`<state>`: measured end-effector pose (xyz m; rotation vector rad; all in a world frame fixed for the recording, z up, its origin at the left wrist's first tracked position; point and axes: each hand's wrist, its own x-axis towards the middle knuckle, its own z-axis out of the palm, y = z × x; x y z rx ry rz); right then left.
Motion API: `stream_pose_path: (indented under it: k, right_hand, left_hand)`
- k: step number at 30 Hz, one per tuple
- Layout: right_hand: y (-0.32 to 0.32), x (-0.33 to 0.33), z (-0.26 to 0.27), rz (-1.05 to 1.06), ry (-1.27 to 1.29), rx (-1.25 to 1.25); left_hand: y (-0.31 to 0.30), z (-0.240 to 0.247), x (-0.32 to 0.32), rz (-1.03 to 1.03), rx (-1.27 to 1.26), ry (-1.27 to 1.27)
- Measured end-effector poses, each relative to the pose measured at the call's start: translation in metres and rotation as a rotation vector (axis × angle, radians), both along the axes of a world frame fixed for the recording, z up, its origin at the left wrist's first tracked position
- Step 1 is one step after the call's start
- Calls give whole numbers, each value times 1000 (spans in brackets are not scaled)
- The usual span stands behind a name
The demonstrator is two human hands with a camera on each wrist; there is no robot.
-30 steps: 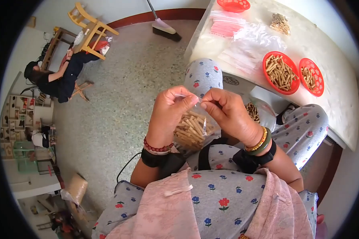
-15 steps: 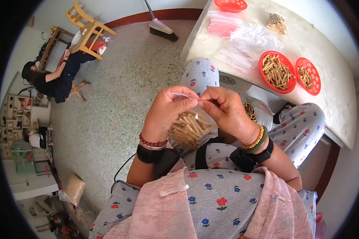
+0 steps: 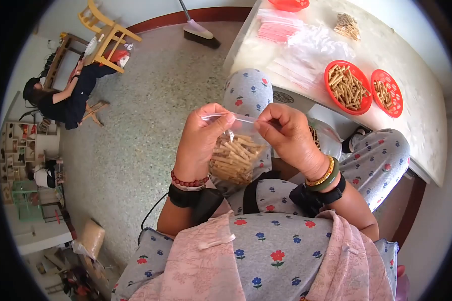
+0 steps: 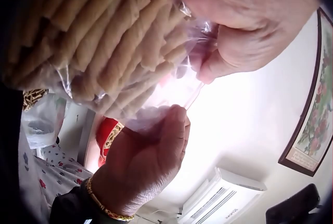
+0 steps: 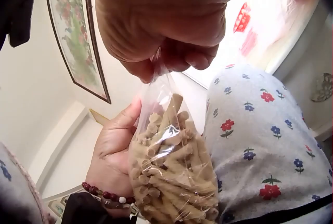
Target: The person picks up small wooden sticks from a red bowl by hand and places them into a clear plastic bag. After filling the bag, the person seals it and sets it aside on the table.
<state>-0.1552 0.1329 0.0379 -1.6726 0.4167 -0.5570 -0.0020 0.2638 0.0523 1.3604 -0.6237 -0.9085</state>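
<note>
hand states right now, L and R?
Left hand: closed, pinching the clear bag by its top edge.
Right hand: closed, pinching the same edge at the other side.

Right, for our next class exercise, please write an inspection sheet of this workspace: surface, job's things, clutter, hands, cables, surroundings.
Surface: pale, smooth table, on the right in the head view.
Job's things: clear plastic bag containing tan, stick-shaped pieces; two red plastic baskets of similar pieces, on the table.
Clutter: flat pink-and-white stack, crumpled clear plastic and small tan bundle, all on the table.
Hands: left hand and right hand each pinch the bag's top edge, apart from each other.
Cables: thin black cable on the left; its ends cannot be made out.
Surroundings: speckled floor, black-bristled broom, yellowish wooden chair, seated person in black clothing.
</note>
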Motion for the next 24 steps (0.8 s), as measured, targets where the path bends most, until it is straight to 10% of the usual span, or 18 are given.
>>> stream_pose_path:
  k: [24]
  right_hand:
    - [-4,1,-16,-3,-74,404]
  left_hand:
    - [12,-4,10,145,65,42]
